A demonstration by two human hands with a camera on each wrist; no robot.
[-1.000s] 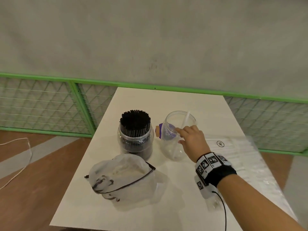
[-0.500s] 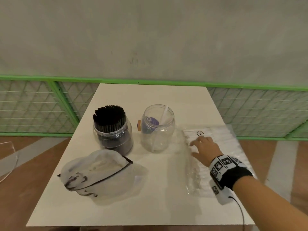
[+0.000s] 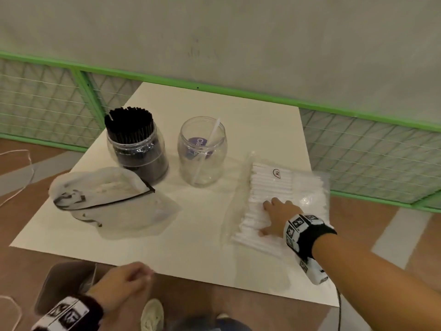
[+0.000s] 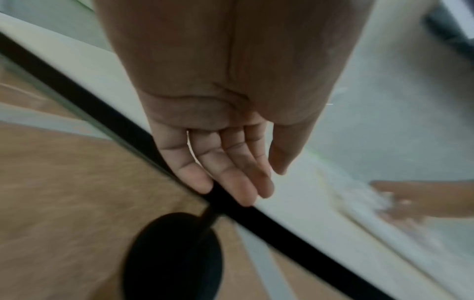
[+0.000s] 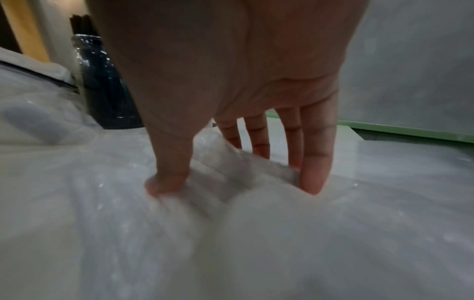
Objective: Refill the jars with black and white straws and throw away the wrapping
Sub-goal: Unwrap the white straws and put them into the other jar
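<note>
White straws (image 3: 269,199) in clear wrap, flat at the table's (image 3: 202,259) right side, just right of the near-empty jar (image 3: 202,151). Likely light, loose and slippery in crinkly film; best taken across the middle of the bundle. Right hand (image 3: 278,217) on top, thumb and fingers spread and pressing in, seemingly closing round a bunch, though blur hides it. Left hand (image 3: 121,287) empty, fingers loose, off the near edge. Black jar (image 3: 137,149) full; empty wrapper (image 3: 107,199) beside it.
</note>
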